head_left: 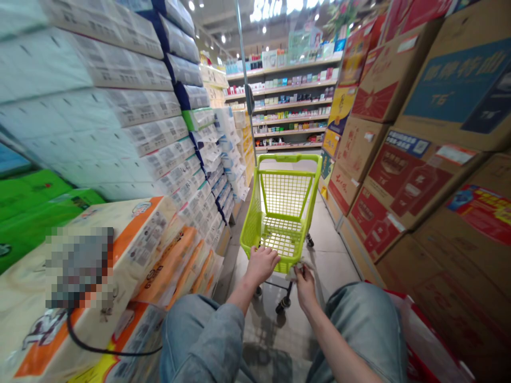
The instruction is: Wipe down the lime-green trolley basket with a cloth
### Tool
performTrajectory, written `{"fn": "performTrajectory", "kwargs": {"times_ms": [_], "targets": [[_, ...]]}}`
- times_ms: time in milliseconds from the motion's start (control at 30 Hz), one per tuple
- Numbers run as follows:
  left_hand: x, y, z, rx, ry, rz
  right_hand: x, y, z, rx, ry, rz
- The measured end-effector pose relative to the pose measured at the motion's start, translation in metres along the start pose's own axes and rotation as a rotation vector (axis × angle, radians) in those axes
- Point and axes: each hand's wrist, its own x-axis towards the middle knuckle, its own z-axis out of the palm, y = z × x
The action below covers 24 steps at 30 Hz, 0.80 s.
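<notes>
A lime green shopping cart [285, 213] with a grid basket stands upright on its wheels in the aisle, between and beyond my knees. My left hand [263, 263] rests with its fingers closed over the near rim of the basket. At the near right corner, my right hand [304, 279] pinches a crumpled pale cloth [295, 270] against the green plastic. The cloth is partly hidden by my fingers. Nothing shows inside the basket.
Stacked white tissue packs [120, 106] rise on the left, with orange packs [167, 266] lower down. Cardboard boxes [411, 175] line the right side. Stocked shelves [291, 103] stand at the aisle's far end. A blurred device with a black cable [115, 352] lies at left.
</notes>
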Motion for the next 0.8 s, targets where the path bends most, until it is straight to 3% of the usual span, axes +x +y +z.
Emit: {"fn": "performTrajectory", "kwargs": {"times_ms": [100, 200, 467, 567, 667, 800], "targets": [[0.003, 0.006, 0.004, 0.01, 0.022, -0.046, -0.001, -0.032, 0.0, 0.152, -0.003, 0.121], [0.003, 0.014, 0.008, 0.008, 0.04, -0.083, -0.003, -0.056, -0.002, 0.123, -0.026, 0.087], [-0.001, 0.037, 0.018, -0.042, 0.06, -0.088, 0.026, -0.074, -0.011, -0.379, 0.035, -0.236], [0.001, 0.04, 0.019, -0.055, 0.032, -0.067, 0.042, -0.078, -0.017, -0.521, 0.029, -0.285], [0.004, 0.031, 0.011, -0.09, -0.024, -0.011, 0.057, -0.08, -0.023, -0.601, 0.006, -0.304], [-0.002, -0.001, -0.006, -0.029, -0.061, 0.043, 0.076, -0.076, -0.027, -0.602, 0.003, -0.313]]}}
